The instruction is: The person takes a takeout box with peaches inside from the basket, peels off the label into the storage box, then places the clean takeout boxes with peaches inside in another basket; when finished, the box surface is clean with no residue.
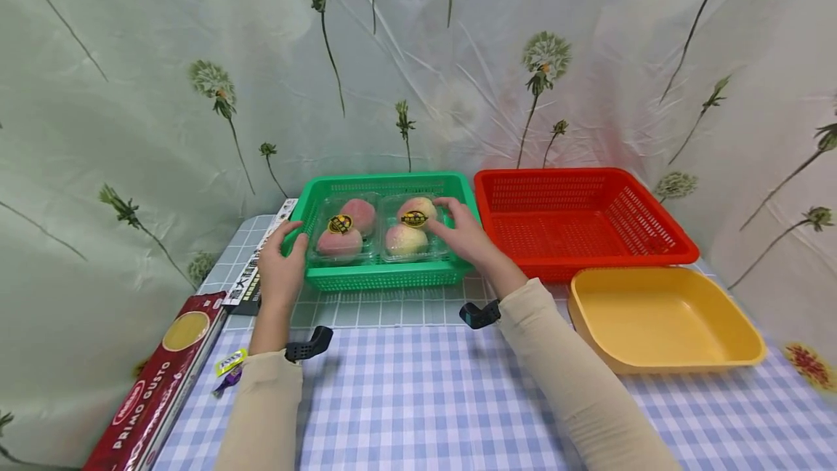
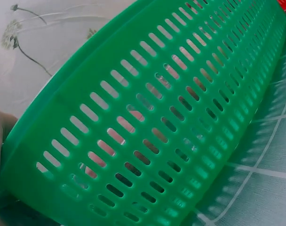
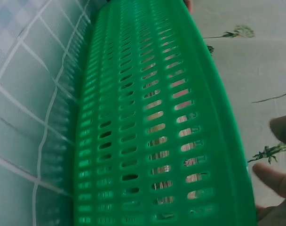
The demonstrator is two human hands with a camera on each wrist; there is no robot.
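Beige sleeves [image 1: 575,384] reach toward a green basket [image 1: 379,280] of peaches [image 1: 405,240]

Inside the green basket, its long axis running left to right, two clear boxes [image 1: 346,237] lie side by side. Each holds two peaches, lined roughly front to back, under a black-and-gold label [image 1: 414,219] too small to read. Both hands are spread, thumbs apart from fingers: the left hand [image 1: 281,266] at the basket's left end, the right hand [image 1: 466,237] at the right-hand box; contact cannot be told. Right of the green basket stands a red basket [image 1: 582,265]; nearer, also right, a yellow tub [image 1: 667,322]. Left and nearer, a maroon pack [image 1: 171,365] reads "PRIMO GUSTO".
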